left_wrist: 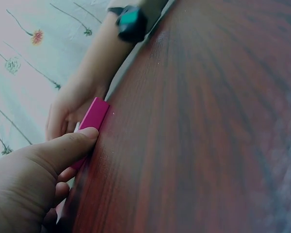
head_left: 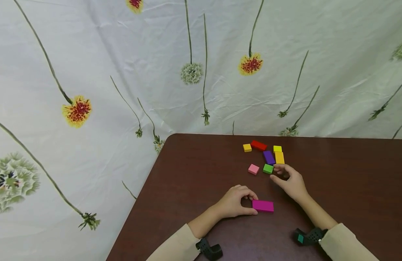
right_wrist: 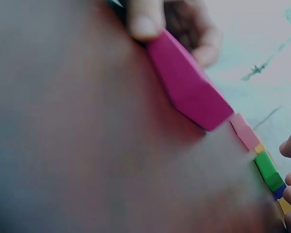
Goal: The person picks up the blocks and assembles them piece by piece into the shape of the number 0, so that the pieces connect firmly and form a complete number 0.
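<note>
Block, plain magenta, sits pinched in the left hand.

1. Backdrop cloth: pale, lightly creased fabric behind the table and along its left side, shading from whitish to grey-green toward the right.
2. Printed motifs: yellow-and-red blooms and whitish-green seed heads, many hanging head-down on long, thin stems.
3. Table: dark reddish-brown top with rounded far-left corner; streaked wood grain in the left wrist view.
4. Light: diffuse, with a soft sheen on the near tabletop.
</note>
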Demonstrator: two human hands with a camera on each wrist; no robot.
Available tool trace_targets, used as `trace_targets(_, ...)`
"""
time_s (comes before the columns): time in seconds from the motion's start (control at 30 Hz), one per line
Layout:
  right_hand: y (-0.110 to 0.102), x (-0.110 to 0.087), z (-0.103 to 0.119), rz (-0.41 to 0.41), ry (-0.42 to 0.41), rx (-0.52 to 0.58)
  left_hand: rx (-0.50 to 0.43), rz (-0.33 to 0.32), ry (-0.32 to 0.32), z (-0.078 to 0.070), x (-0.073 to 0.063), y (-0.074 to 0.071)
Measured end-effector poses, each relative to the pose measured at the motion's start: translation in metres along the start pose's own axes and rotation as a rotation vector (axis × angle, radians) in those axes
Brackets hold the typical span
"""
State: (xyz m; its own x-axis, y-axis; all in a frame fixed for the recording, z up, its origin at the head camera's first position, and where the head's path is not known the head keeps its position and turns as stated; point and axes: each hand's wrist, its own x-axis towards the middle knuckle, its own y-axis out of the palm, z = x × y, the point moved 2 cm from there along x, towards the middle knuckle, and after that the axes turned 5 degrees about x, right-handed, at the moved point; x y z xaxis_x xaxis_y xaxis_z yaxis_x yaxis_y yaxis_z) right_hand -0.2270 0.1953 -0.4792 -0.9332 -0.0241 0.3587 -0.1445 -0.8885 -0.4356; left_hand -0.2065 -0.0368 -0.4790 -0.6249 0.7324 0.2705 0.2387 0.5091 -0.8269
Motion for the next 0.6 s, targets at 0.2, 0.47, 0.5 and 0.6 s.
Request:
trace_targets(0.2, 0.0, 0.015, -0.009, -0.02, 0.034, -0.063, -0.009, 0.008, -0.001, -0.001, 0.002, 0.001)
trace_targets(0.47, 0.002, 0.018, -0.012, 0.016, 0.052, -0.122, -0.01, -0.005, 0.004, -0.001, 0.003, 0.003)
trace_targets(0.5, 0.003, 0.018, -0.012, 0.02, 0.048, -0.127, -0.007, -0.007, -0.001, 0.0, 0.003, 0.003)
trace_targets(0.6, 0.005, 0.019, -0.011, 0.024, 0.032, -0.137, -0.008, -0.012, -0.007, 0.001, 0.002, 0.003)
